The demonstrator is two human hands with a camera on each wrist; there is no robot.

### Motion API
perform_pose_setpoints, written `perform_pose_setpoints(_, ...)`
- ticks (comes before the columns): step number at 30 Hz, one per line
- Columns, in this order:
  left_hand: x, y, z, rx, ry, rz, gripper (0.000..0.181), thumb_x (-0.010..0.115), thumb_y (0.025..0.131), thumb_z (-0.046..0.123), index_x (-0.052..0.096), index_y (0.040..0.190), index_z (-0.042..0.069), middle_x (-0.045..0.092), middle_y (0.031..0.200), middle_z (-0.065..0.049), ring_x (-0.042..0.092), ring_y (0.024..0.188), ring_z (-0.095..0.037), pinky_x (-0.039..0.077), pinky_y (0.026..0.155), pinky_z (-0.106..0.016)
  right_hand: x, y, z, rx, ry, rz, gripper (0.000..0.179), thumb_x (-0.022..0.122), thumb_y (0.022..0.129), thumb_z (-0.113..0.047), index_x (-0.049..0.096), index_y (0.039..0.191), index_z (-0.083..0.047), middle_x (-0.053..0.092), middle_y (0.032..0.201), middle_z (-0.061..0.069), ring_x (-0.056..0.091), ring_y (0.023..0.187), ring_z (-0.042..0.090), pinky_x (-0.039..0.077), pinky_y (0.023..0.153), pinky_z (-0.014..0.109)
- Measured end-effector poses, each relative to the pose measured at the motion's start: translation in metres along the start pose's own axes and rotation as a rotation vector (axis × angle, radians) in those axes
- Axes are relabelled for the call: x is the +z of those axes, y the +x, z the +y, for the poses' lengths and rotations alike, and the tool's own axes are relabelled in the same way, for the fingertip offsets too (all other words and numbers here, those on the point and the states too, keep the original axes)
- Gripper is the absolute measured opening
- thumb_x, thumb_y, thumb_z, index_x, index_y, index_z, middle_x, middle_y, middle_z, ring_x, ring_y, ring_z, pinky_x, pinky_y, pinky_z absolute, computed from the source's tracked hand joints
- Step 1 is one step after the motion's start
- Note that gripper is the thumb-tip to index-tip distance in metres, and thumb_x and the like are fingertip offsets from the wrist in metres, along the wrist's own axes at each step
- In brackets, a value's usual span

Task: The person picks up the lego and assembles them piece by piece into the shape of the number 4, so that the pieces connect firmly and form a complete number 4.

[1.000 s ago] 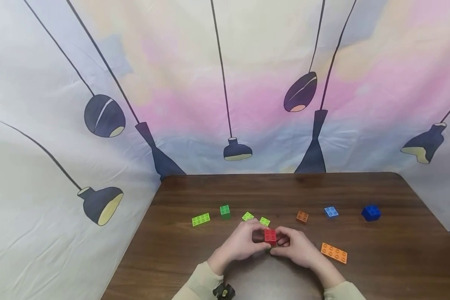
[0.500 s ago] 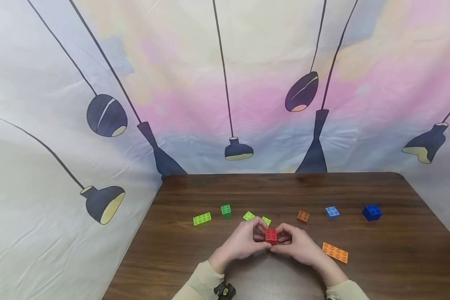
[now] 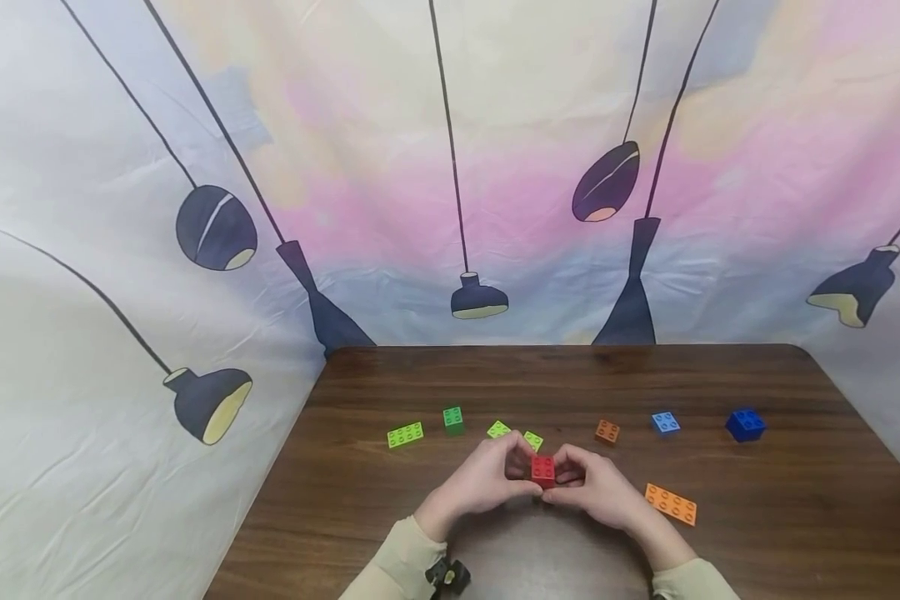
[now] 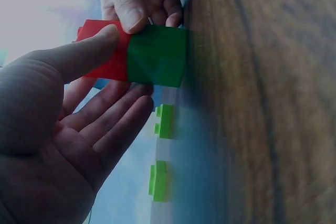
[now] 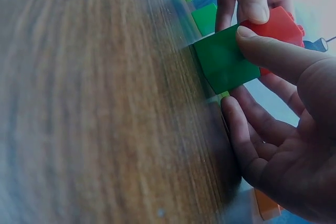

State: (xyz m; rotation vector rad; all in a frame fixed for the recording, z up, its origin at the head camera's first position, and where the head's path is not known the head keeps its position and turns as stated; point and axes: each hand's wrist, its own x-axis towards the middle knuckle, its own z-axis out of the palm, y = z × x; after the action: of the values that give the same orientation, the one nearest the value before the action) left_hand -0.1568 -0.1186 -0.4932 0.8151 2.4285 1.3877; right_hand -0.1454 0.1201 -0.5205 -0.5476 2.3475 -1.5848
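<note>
Over the near middle of the table, a red brick (image 3: 543, 469) sits studs up on a green brick (image 4: 157, 56), the two stacked flush. My left hand (image 3: 483, 477) pinches the stack from the left, its thumb lying across the red brick's near side. From the right, my right hand (image 3: 598, 490) also pinches it, with the thumb (image 5: 265, 48) near the seam between red and green. The green brick's lower end is right by the tabletop. In the head view the green brick is hidden behind the thumbs.
Behind the hands lie two small lime bricks (image 3: 532, 440), a long lime brick (image 3: 406, 434) and a green block (image 3: 453, 420). To the right are a brown brick (image 3: 607, 431), a light blue brick (image 3: 665, 422), a dark blue block (image 3: 746, 424) and a long orange brick (image 3: 671, 503).
</note>
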Motion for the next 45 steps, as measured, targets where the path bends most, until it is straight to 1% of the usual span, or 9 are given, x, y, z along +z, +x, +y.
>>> perform_pose_setpoints(5,-0.010,-0.001,-0.002,0.016,0.067,-0.038,0.035,0.089,0.091,0.012,0.068,0.119,0.011,0.076,0.105,0.005,0.073,0.097,-0.007,0.059,0.086,-0.025,0.000,-0.001,0.001,0.017,-0.020,0.001,0.034,0.092,0.087,-0.025,0.068,0.108,-0.013,0.074,0.104,0.001,0.071,0.097,0.020,0.059,0.078,0.028)
perform_pose_setpoints(10,-0.026,-0.003,-0.004,0.015,0.090,0.002,0.039,0.088,0.092,0.013,0.069,0.125,0.006,0.076,0.114,-0.004,0.072,0.100,-0.010,0.059,0.089,-0.029,-0.001,0.000,0.000,0.029,-0.022,0.000,0.035,0.092,0.087,-0.025,0.068,0.108,-0.013,0.074,0.106,0.001,0.071,0.099,0.020,0.059,0.080,0.029)
perform_pose_setpoints(18,-0.061,-0.009,-0.013,-0.018,0.111,0.135,0.037,0.086,0.094,0.016,0.070,0.126,0.006,0.075,0.118,-0.011,0.072,0.104,-0.015,0.059,0.093,-0.037,-0.003,0.001,-0.003,0.050,-0.027,0.007,0.035,0.092,0.087,-0.024,0.068,0.109,-0.013,0.073,0.107,0.002,0.069,0.100,0.020,0.059,0.081,0.028)
perform_pose_setpoints(24,-0.095,-0.021,-0.026,-0.030,0.097,0.295,0.034,0.086,0.092,0.009,0.072,0.123,0.005,0.076,0.113,-0.012,0.074,0.103,-0.024,0.061,0.090,-0.045,-0.003,0.001,-0.002,0.051,-0.018,0.004,0.036,0.093,0.086,-0.025,0.067,0.108,-0.013,0.072,0.107,0.003,0.069,0.101,0.020,0.059,0.080,0.027)
perform_pose_setpoints(27,-0.113,-0.031,-0.036,-0.074,0.103,0.379,0.035,0.087,0.091,0.008,0.072,0.123,0.007,0.076,0.113,-0.013,0.074,0.103,-0.027,0.061,0.090,-0.045,-0.002,0.001,-0.001,0.045,-0.014,0.002,0.036,0.093,0.086,-0.025,0.068,0.109,-0.013,0.073,0.108,0.003,0.069,0.101,0.020,0.059,0.081,0.027)
perform_pose_setpoints(31,-0.133,-0.047,-0.051,-0.176,0.121,0.441,0.041,0.088,0.091,0.011,0.071,0.127,0.005,0.074,0.120,-0.010,0.074,0.109,-0.030,0.060,0.093,-0.045,-0.002,0.001,0.000,0.035,-0.005,-0.004,0.036,0.092,0.086,-0.025,0.067,0.109,-0.012,0.073,0.108,0.003,0.069,0.101,0.021,0.058,0.080,0.027)
perform_pose_setpoints(35,-0.147,-0.061,-0.062,-0.255,0.111,0.441,0.046,0.088,0.091,0.014,0.070,0.132,0.003,0.072,0.125,-0.010,0.071,0.117,-0.035,0.058,0.097,-0.048,-0.003,0.001,-0.001,0.029,0.008,-0.010,0.036,0.092,0.087,-0.025,0.067,0.110,-0.011,0.072,0.108,0.004,0.069,0.102,0.023,0.059,0.081,0.027)
perform_pose_setpoints(38,-0.153,-0.065,-0.066,-0.278,0.091,0.434,0.048,0.088,0.091,0.014,0.069,0.133,0.001,0.071,0.128,-0.014,0.068,0.121,-0.037,0.056,0.100,-0.051,-0.002,0.001,-0.001,0.032,0.007,-0.011,0.036,0.092,0.087,-0.025,0.067,0.110,-0.011,0.072,0.109,0.004,0.069,0.102,0.022,0.059,0.081,0.027)
perform_pose_setpoints(45,-0.150,-0.064,-0.080,-0.374,0.184,0.386,0.049,0.089,0.090,0.017,0.070,0.134,0.008,0.071,0.131,-0.010,0.066,0.124,-0.033,0.051,0.105,-0.056,-0.002,0.000,0.001,0.047,0.000,-0.004,0.037,0.092,0.087,-0.025,0.067,0.110,-0.012,0.072,0.109,0.004,0.068,0.103,0.022,0.059,0.082,0.027)
